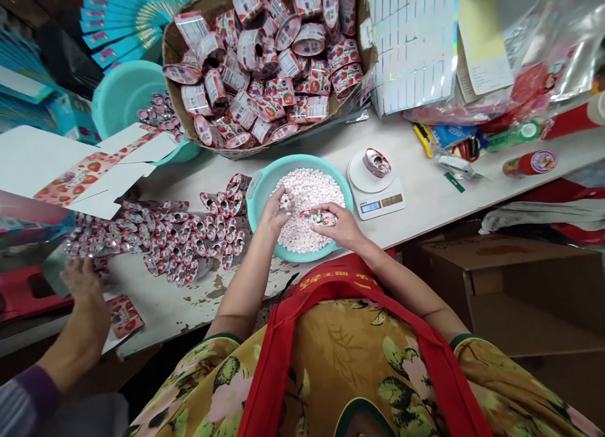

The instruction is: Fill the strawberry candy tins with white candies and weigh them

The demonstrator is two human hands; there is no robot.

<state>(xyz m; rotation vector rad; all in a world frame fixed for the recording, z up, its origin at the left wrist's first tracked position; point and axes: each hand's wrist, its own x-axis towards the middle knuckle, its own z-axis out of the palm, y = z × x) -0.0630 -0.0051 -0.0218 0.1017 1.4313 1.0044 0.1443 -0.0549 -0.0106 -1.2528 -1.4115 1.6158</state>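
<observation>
Over a turquoise basin point(254, 217) full of small pale pink-white candies point(302, 238), my left hand point(274, 215) curls around several of the candies. My right hand point(341, 226) grips a small oval candy container point(317, 217) with a red strawberry print, its end with the hole turned up. The two hands are close together but apart. To the right, a similar container point(377, 163) rests on a white digital scale point(385, 200) with a lit display.
Left of the basin, many containers point(189, 238) stand in rows. A cardboard box point(174, 103) at the back is heaped with more. Another turquoise basin point(118, 96) holds small pink-and-metallic parts. A co-worker's hand point(87, 292) reaches in at left. Printed sheets point(411, 46) and packets point(449, 137) lie right.
</observation>
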